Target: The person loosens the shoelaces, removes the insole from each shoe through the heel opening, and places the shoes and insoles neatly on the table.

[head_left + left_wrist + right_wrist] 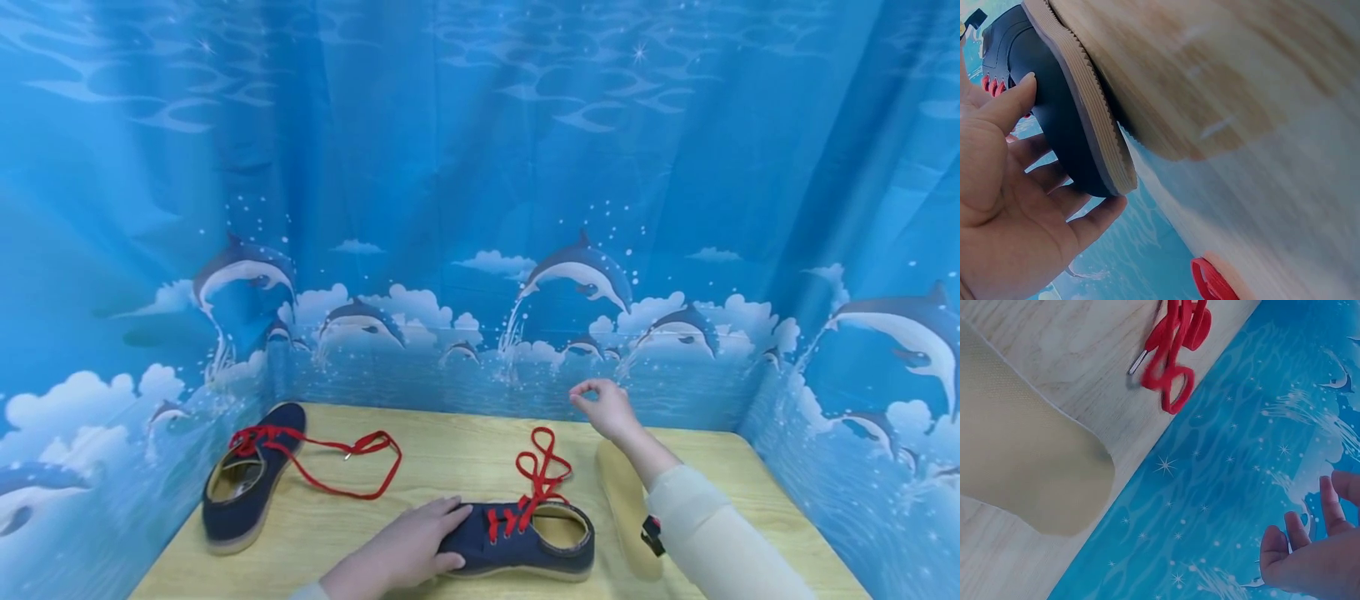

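Observation:
A navy sneaker [465, 542] lies on its sole at the front of the table, toe to the left. My left hand [416, 537] holds its toe, thumb [1013, 106] on one side and fingers on the other in the left wrist view. The sneaker's red lace [542, 475] is threaded through the eyelets, its loose loops lying beyond the shoe. My right hand [607, 408] is raised over the table's back edge, fingers loosely bent, nothing visible in it. Below the right forearm lies a beige insole [622, 500], partly hidden by the sleeve.
A second navy sneaker [251, 508] stands at the table's left side, its long red lace [375, 497] trailing rightward across the wood. Blue dolphin-printed curtains [450, 208] enclose the wooden table [450, 433] at the back and sides. A small black strap piece [651, 537] shows by the right sleeve.

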`<state>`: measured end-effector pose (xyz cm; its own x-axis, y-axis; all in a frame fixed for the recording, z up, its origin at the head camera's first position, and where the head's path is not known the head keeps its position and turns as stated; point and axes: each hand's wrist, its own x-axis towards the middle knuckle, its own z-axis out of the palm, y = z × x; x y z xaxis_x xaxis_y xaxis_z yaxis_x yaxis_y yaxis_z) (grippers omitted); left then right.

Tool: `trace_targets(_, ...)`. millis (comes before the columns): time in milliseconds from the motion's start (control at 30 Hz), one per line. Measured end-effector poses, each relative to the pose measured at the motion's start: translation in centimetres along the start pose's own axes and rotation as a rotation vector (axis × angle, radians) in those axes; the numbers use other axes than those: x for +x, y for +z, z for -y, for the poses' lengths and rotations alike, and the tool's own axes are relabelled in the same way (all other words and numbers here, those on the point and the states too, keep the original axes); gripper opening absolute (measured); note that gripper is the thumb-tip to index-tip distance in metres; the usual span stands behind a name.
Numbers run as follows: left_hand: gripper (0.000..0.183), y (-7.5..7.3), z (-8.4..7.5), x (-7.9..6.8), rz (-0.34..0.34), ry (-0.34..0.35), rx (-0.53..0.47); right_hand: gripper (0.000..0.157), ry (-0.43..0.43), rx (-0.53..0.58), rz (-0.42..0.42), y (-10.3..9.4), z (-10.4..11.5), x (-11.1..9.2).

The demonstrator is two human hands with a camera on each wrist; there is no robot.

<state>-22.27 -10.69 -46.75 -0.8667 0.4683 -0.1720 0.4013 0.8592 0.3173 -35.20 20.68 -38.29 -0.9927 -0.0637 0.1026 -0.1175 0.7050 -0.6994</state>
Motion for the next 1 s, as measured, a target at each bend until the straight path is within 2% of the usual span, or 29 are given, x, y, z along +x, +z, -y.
trace_targets(167,0.067,-0.3,0.1,-0.1,-0.002,0.007,-0.006,0.022,-0.017,0.005,0.022,0.2,-0.2,-0.5)
trace_targets(400,0.068,-0.5,0.1,-0.3,-0.002,0.012,-0.005,0.015,-0.057,-0.007,0.032,0.3,-0.6,-1.7)
trace_targets(667,0.067,-0.4,0.1,-0.3,-0.002,0.008,-0.001,0.012,-0.147,-0.094,0.039,0.3,-0.1,-4.0)
trace_targets(1000,0.068,-0.2,0.3,-0.2,0.002,0.017,-0.017,0.004,-0.247,-0.163,0.055,1.5,-0.5,-7.0)
